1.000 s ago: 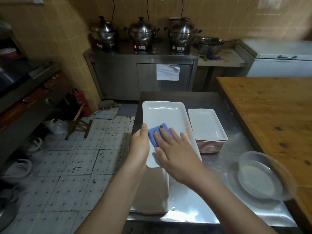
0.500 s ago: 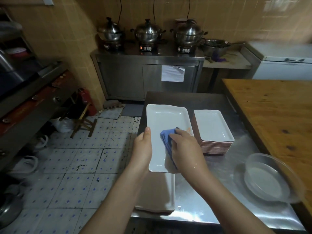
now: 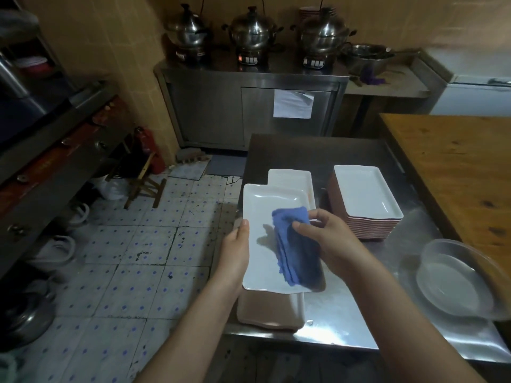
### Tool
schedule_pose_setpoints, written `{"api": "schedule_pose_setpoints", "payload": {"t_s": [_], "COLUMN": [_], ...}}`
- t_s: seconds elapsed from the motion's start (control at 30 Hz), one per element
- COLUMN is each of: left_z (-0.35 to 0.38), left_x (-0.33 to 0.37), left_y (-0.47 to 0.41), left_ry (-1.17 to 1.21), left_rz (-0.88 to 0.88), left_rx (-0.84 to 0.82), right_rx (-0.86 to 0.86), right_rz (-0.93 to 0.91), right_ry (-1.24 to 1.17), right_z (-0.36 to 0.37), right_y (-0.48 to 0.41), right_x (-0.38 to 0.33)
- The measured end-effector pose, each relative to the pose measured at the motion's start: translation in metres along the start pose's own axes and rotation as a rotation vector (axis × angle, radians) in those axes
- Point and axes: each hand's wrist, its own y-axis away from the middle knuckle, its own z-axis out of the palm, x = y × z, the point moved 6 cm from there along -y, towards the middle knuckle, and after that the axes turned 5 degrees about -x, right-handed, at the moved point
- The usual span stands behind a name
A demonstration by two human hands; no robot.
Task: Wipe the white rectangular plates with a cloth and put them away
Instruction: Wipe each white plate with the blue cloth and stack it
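Left hand (image 3: 235, 252) grips the plate (image 3: 262, 211) by its rim, right hand (image 3: 329, 241) pinches the blue cloth (image 3: 296, 244); best to hold it level and sweep all 4 corners.

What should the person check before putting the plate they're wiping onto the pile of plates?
1. Left hand grips the white rectangular plate by its edge, thumb on top: ok.
2. Right hand pinches the blue cloth, which lies on the plate: ok.
3. Plate wiped all over: cannot tell, the cloth covers part of it.
4. Plate's underside clean: cannot tell, hidden.
5. Top of the stack of plates has nothing on it: ok.
6. Glass bowl stands apart from the stack, out of the way: ok.
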Motion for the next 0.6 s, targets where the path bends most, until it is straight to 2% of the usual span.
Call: {"api": "schedule_pose_setpoints", "payload": {"t_s": [0.1,0.27,0.4,0.6], "left_z": [-0.01,-0.027,-0.032,-0.028], "left_x": [-0.023,-0.066,-0.087,-0.095], "left_y": [-0.006,-0.015,-0.021,-0.031], "left_ry": [-0.052,-0.194,-0.254,-0.456], "left_rz": [-0.065,-0.144,-0.181,-0.117], "left_rx": [-0.021,-0.032,-0.036,-0.016], "right_rx": [-0.047,0.102,0.144,0.18], "right_rz": [0.06,0.083,0.156,0.183], "right_ry": [-0.142,-0.081,-0.098,-0.079], "right_z": [0.005,0.009,0.013,0.01], "right_y": [-0.007,-0.016,-0.018,-0.019], "right_x": [0.015,0.052,0.08,0.093]}}
